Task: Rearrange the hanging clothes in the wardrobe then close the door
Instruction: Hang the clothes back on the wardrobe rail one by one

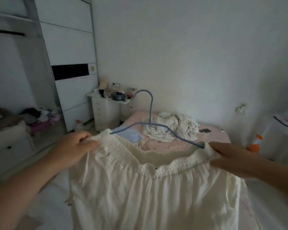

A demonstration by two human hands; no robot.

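White skirt (140, 188) held over the bed (211, 136), its elastic waistband stretched across a blue hanger (150, 125); left hand (73, 146) and right hand (229, 156) each pinch one waistband end. Risk: the elastic may contract and slip off the hanger's arms, dropping the garment

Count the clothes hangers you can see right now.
1. A blue hanger sits inside the waistband of the white garment, which the left hand and right hand hold over the bed. Others may be hidden in the clothes pile.
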